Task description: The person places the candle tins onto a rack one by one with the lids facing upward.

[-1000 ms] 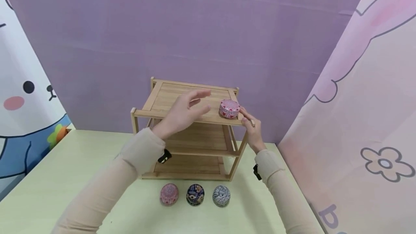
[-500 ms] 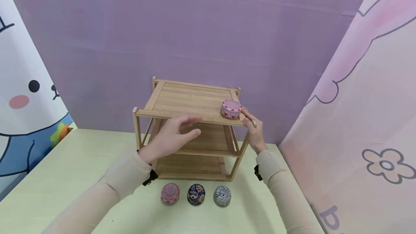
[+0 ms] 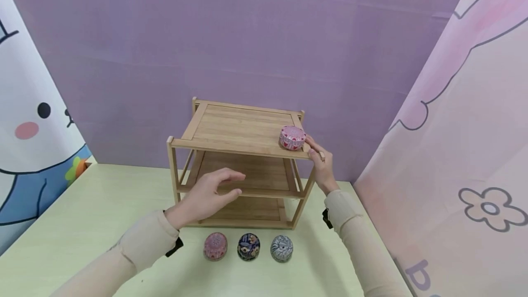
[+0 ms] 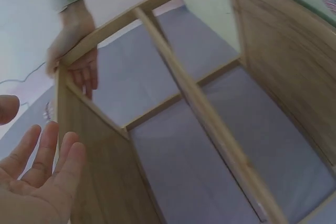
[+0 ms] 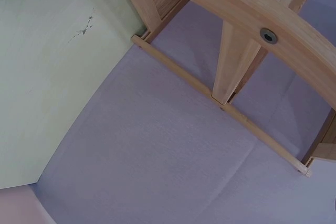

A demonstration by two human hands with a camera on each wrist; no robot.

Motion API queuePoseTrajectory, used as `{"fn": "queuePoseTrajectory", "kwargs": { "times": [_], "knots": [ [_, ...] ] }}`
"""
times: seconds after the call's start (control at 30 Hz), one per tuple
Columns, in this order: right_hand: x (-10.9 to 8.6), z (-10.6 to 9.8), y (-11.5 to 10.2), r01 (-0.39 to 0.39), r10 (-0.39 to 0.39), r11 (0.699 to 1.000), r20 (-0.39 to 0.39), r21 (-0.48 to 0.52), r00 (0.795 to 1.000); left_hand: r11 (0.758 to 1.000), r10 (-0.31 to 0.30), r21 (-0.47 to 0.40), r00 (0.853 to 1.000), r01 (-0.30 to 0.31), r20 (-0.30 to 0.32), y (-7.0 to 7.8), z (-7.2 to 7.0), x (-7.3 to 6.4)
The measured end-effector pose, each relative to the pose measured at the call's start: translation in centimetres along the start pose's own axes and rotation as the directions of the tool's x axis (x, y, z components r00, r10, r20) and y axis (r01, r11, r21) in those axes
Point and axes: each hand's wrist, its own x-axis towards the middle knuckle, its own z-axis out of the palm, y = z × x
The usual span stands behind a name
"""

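A three-tier wooden shelf rack (image 3: 243, 127) stands on the pale green table. On its top board, by the front right corner, sits a round pink tin (image 3: 292, 138) with red hearts. My right hand (image 3: 323, 168) grips that corner, and its fingertips are close to the tin; whether they touch it I cannot tell. My left hand (image 3: 208, 195) hovers empty before the middle shelf, thumb and fingers spread apart. Three more tins line up on the table before the rack: a pink one (image 3: 215, 246), a dark blue floral one (image 3: 249, 246) and a grey-white leafy one (image 3: 282, 248).
Behind the rack rises a purple backdrop (image 3: 247, 35). Printed cartoon panels flank the table, a rabbit panel (image 3: 37, 150) at left and a pale pink panel with a flower (image 3: 453, 150) at right. The table (image 3: 123, 205) reaches back to the backdrop.
My left hand has come down and to the left, from above the top board to in front of the middle shelf. The right hand, the tins and the rack stay put.
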Motion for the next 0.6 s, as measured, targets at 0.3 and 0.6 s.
{"fn": "queuePoseTrajectory", "kwargs": {
  "times": [0.3, 0.6],
  "knots": [
    [0.0, 0.0, 0.1, 0.011, -0.011, 1.0, 0.007, -0.009, 1.0, 0.948, 0.141, 0.285, 0.99, -0.143, 0.03, -2.1, 0.9, -1.3],
    [-0.3, 0.4, -1.9, -0.02, 0.02, 1.0, -0.006, -0.021, 1.0, 0.802, 0.313, 0.461, 0.924, -0.381, 0.22, -3.6, 1.1, -2.0]
  ]
}}
